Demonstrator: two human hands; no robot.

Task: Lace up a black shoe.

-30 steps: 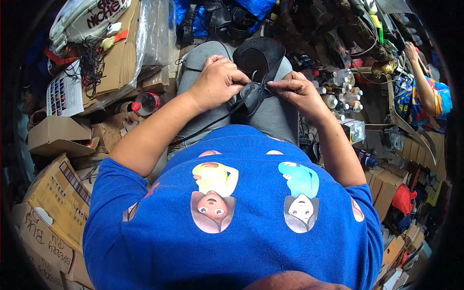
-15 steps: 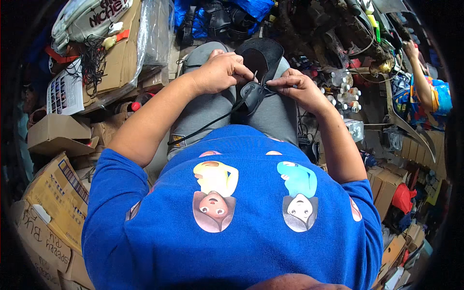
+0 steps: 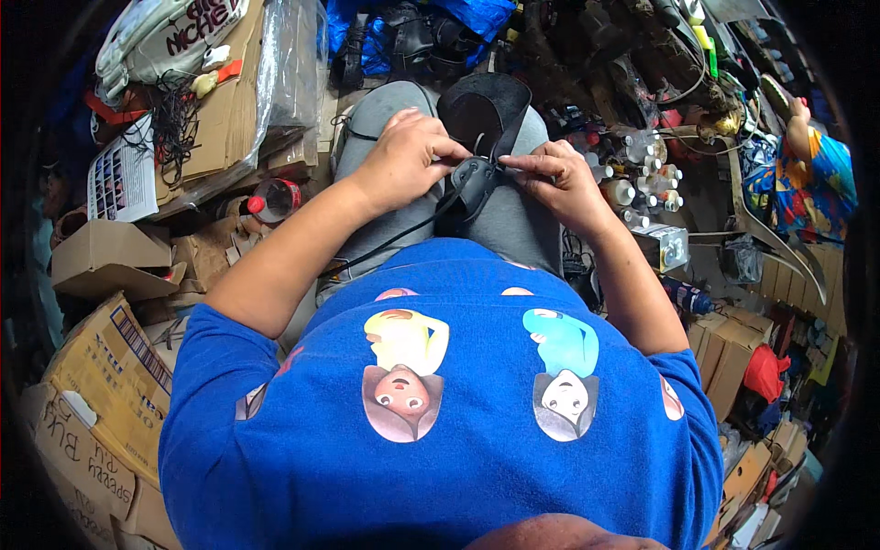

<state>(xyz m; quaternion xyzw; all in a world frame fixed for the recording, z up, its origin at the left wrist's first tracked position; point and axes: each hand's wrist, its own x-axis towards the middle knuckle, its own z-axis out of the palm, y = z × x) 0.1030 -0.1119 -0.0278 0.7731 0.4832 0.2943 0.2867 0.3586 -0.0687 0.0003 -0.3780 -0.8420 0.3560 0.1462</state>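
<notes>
A black leather shoe upper [image 3: 475, 186] lies across my lap, its curved black back part [image 3: 486, 96] standing up between my knees. My left hand [image 3: 411, 156] pinches at the left edge of the eyelet flap. Opposite it, my right hand [image 3: 561, 174] has thumb and forefinger closed on the flap's right edge. A thin pale curved tip [image 3: 478, 142] sticks up between the two hands; whether it is a needle or a lace end I cannot tell. From the flap a long black lace [image 3: 390, 240] trails over my left thigh toward my shirt.
Cardboard boxes [image 3: 110, 261] and a plastic-wrapped cardboard stack [image 3: 215, 119] crowd the left. Small bottles [image 3: 642, 179] stand right of my knee. Black shoes [image 3: 431, 41] lie on blue plastic ahead. Another person's colourful clothing [image 3: 811, 188] shows at far right.
My left hand has drawn slightly back from the pale tip, its fingers now lower by the flap. My right hand stays nearly in place. The other person's arm at far right has shifted.
</notes>
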